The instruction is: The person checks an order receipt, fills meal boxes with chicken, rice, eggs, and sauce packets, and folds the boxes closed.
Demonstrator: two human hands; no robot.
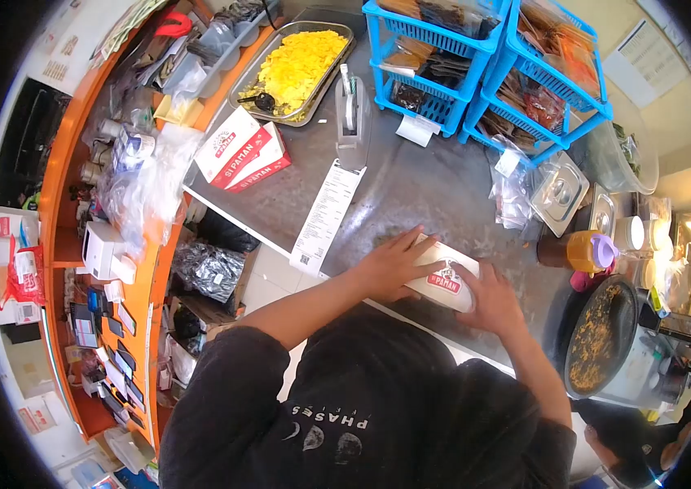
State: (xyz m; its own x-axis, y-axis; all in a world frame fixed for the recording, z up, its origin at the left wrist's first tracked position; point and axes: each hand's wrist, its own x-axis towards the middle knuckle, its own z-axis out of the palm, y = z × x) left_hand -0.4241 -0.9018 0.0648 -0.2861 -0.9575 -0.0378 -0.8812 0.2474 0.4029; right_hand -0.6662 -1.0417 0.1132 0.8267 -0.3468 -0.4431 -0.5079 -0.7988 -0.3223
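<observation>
A white paper food box [451, 298] with a red "Paman" logo is at the table's front edge, with its lid down. My left hand [393, 266] lies along its left end, fingers stretched over the top. At the right end, my right hand [492, 300] grips the side with the thumb on the lid. A long printed receipt [327, 216] lies to the left of my hands, running up to a grey upright holder [352, 122]. Beyond it sit red and white folded boxes [244, 152]. What is inside the box is hidden.
A metal tray [235, 99] of chopped yellow food with a black spoon stands at the back left. Blue tiered racks [431, 110] with packets rise behind. To the right are metal lids [561, 192], jars and a dark pan [604, 334]. Another person [635, 436] is at lower right.
</observation>
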